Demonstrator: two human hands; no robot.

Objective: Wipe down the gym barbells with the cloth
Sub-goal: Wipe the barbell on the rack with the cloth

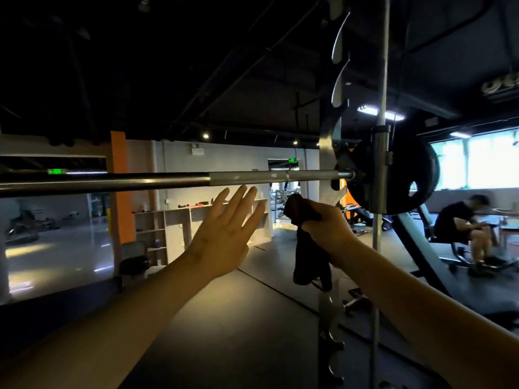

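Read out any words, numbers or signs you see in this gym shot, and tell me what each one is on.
No text here can be read.
Left green sign, lit, just above the barbell: too blurred to read.
Far green sign, lit, deep in the room: too small to read.
Weight plate: dark, no lettering shows.

Under the barbell bar [168, 182] you have open air from the left edge as far as the toothed rack upright [329, 148]. Your left hand [224, 231] is spread just below the bar in that gap. Further right the way is blocked: the upright, the black weight plate [404, 175] and the vertical guide rod [383, 80] crowd the bar's end. Your right hand [328, 228] grips the cloth [306, 248] close beside the upright.
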